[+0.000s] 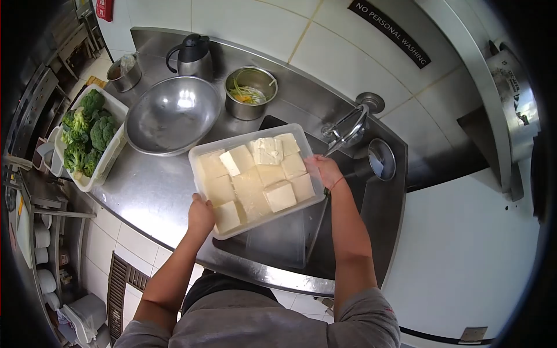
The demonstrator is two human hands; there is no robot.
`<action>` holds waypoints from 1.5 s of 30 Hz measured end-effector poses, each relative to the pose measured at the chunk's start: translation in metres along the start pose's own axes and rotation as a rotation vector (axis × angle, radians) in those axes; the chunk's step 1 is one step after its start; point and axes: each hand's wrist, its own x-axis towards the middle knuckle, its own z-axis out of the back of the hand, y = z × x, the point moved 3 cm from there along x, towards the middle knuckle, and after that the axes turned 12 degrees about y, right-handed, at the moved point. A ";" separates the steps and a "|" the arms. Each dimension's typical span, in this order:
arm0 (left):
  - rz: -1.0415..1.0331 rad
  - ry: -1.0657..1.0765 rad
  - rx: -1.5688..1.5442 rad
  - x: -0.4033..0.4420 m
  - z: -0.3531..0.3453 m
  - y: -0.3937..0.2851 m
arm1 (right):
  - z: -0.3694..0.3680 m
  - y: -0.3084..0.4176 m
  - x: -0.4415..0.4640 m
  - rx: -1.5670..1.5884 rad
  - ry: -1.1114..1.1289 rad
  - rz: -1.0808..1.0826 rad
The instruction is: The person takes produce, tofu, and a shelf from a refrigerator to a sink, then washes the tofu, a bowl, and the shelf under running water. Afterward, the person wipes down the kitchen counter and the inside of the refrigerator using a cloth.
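Observation:
A clear plastic container (261,219) full of pale tofu blocks (280,196) in cloudy liquid is held level between my hands, over the left part of the sink. My left hand (201,214) grips its lower left side. Around the right edge, near the faucet, my right hand (324,171) is closed on the rim. A flat translucent lid or tray (277,240) lies beneath the container at the sink.
Left of the container are a large steel bowl (172,116) and a white basket of broccoli (87,181). Behind stand a steel pot with vegetable scraps (250,110) and a steel jug (194,58). The faucet (348,136) rises at the back right, beside a small metal bowl (382,159).

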 end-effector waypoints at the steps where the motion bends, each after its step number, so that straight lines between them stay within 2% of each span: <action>1: -0.001 0.015 -0.014 0.006 -0.004 -0.004 | 0.005 0.005 0.003 0.000 -0.004 0.004; 4: 0.040 0.009 -0.088 0.023 -0.012 -0.017 | 0.029 0.016 0.031 -0.061 0.034 -0.057; 5: 0.030 0.011 -0.081 0.033 -0.018 -0.015 | 0.040 0.013 0.050 -0.251 0.018 -0.078; 6: 0.010 -0.081 -0.138 0.047 -0.025 -0.008 | 0.049 0.009 0.065 -0.438 0.002 -0.101; 7: -0.010 -0.176 -0.194 0.059 -0.028 -0.004 | 0.045 0.014 0.070 -0.428 -0.002 -0.092; 8: -0.020 -0.179 -0.183 0.073 -0.031 -0.001 | 0.040 0.020 0.076 -0.430 0.019 -0.072; 10: -0.007 -0.277 -0.868 0.089 -0.029 -0.005 | 0.026 0.035 0.080 -0.425 0.042 -0.043; 13: 0.033 -0.297 -0.932 0.087 -0.018 -0.019 | 0.021 0.044 0.092 -0.263 0.065 -0.021; 15: 0.050 -0.291 -1.029 0.085 -0.016 -0.021 | 0.024 0.039 0.103 -0.410 0.054 0.058; 16: 0.055 -0.299 -1.022 0.089 -0.016 -0.018 | 0.028 0.029 0.105 -0.403 0.063 0.055; 18: 0.065 -0.334 -0.992 0.098 -0.012 -0.015 | 0.033 0.023 0.094 -0.761 0.061 0.222; 21: 0.103 -0.312 -1.002 0.101 -0.009 -0.014 | 0.041 0.018 0.069 -0.883 0.093 0.236; 22: 0.106 -0.309 -0.998 0.102 -0.010 -0.012 | 0.040 0.023 0.053 -0.879 0.092 0.232; 24: 0.111 -0.318 -0.983 0.109 -0.008 -0.006 | 0.028 0.035 0.019 -0.397 0.292 0.252; 26: 0.095 -0.328 -0.946 0.117 -0.009 0.004 | 0.057 0.017 0.002 -0.605 0.161 0.161; 28: 0.088 -0.333 -0.910 0.116 -0.008 0.004 | 0.059 0.027 -0.033 -0.962 -0.115 -0.085; 29: 0.111 -0.325 -0.893 0.113 -0.007 0.002 | 0.067 0.022 -0.039 -0.957 -0.117 -0.089; 31: 0.127 -0.312 -0.874 0.113 -0.006 -0.004 | 0.085 0.015 -0.042 -1.189 -0.223 -0.125; 32: 0.120 -0.318 -0.879 0.113 -0.006 -0.005 | 0.088 0.008 -0.034 -1.184 -0.227 -0.124; 34: 0.105 -0.327 -0.880 0.110 -0.006 -0.008 | 0.079 0.014 -0.009 -0.873 -0.295 0.228; 36: 0.125 -0.324 -0.809 0.108 -0.003 -0.011 | 0.053 0.033 0.015 -0.559 -0.146 0.141; 39: 0.060 -0.324 -0.791 0.112 -0.001 -0.005 | 0.029 0.032 0.069 -0.415 -0.158 0.203; 40: 0.050 -0.339 -0.785 0.113 0.003 -0.005 | 0.024 0.035 0.073 -0.407 -0.148 0.216; 42: 0.018 -0.304 -0.750 0.116 0.004 -0.004 | 0.015 0.035 0.070 -0.645 -0.026 0.133; 44: 0.005 -0.289 -0.683 0.125 0.014 0.001 | 0.010 0.026 0.054 -0.719 -0.082 0.187; 45: -0.012 -0.235 -0.550 0.132 0.020 -0.002 | 0.010 0.017 0.041 -0.692 -0.139 0.168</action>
